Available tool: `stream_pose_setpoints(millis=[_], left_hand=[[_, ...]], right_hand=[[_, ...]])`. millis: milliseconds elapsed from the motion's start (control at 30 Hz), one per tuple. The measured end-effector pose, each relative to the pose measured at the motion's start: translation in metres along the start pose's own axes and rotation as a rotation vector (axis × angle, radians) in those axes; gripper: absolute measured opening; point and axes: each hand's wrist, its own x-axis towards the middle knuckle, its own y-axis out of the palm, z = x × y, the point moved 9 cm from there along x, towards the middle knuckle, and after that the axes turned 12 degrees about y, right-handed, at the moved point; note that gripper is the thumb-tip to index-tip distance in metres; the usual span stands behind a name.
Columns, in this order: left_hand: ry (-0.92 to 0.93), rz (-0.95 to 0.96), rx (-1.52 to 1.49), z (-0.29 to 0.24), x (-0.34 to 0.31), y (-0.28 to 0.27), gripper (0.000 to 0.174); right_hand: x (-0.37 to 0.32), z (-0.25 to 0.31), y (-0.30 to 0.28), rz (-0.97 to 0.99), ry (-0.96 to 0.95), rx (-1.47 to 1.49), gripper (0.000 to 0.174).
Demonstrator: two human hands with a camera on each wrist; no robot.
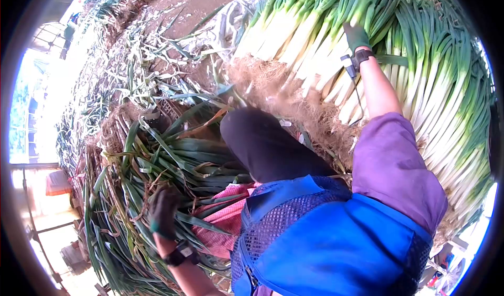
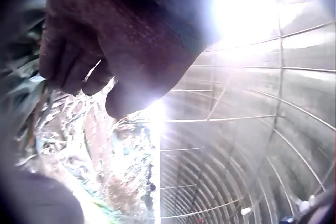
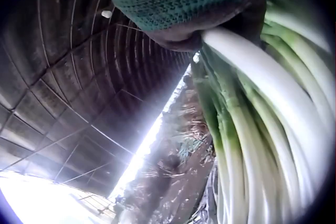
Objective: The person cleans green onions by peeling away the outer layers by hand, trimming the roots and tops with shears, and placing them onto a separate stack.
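My gloved right hand (image 1: 357,37) is at the upper right, among the green leaves of a large pile of cleaned long onions (image 1: 420,80) with white stalks. In the right wrist view this hand (image 3: 210,14) grips a long onion (image 3: 262,71), whose thick white stalk bends out from under the glove. My left hand (image 1: 164,212), also gloved, is over a heap of untrimmed onions (image 1: 118,243) with dry leaves. In the left wrist view its fingers (image 2: 71,66) hang loosely curled with nothing visible between them.
Brown roots (image 1: 268,78) line the near side of the cleaned pile. Leaf scraps (image 1: 126,59) litter the ground at the upper left. A bent knee (image 1: 257,138) lies between the piles, beside a pink cloth (image 1: 226,214).
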Motion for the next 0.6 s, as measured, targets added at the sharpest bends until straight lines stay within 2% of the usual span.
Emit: stream_pose_setpoints(millis=[33, 133, 200, 300, 333, 367, 433, 500, 533, 567, 600], left_hand=[[-0.244, 0.010, -0.189, 0.044, 0.001, 0.011, 0.036], [-0.198, 0.312, -0.035, 0.091, -0.002, 0.063, 0.031], [-0.317, 0.364, -0.016, 0.121, -0.009, 0.080, 0.030], [-0.636, 0.255, -0.096, 0.142, -0.020, 0.096, 0.032], [-0.638, 0.262, -0.105, 0.149, -0.018, 0.099, 0.033], [-0.639, 0.268, -0.113, 0.157, -0.016, 0.103, 0.033], [-0.636, 0.264, -0.090, 0.172, -0.013, 0.105, 0.030], [-0.723, 0.296, -0.061, 0.180, -0.014, 0.116, 0.029], [-0.772, 0.317, -0.046, 0.187, -0.017, 0.119, 0.028], [-0.767, 0.341, -0.039, 0.207, -0.015, 0.118, 0.030], [-0.763, 0.385, -0.004, 0.204, -0.014, 0.126, 0.028]], right_hand=[[-0.023, -0.024, 0.007, 0.260, 0.230, 0.091, 0.044], [-0.034, -0.052, 0.058, 0.269, -0.370, -0.425, 0.041], [-0.025, -0.068, 0.081, 0.517, 0.026, -0.158, 0.040], [-0.057, -0.050, 0.028, 0.508, 0.429, 0.207, 0.042], [-0.045, -0.051, 0.037, 0.452, 0.446, 0.152, 0.044], [-0.039, -0.041, 0.036, 0.429, 0.369, 0.030, 0.045], [-0.036, -0.033, 0.022, 0.294, 0.270, -0.022, 0.046], [-0.030, -0.029, 0.026, 0.218, 0.206, 0.012, 0.046], [-0.035, -0.045, 0.043, 0.396, 0.356, 0.239, 0.046], [-0.051, -0.034, 0.022, 0.397, 0.396, 0.129, 0.046], [-0.061, -0.028, 0.012, 0.398, 0.408, 0.053, 0.046]])
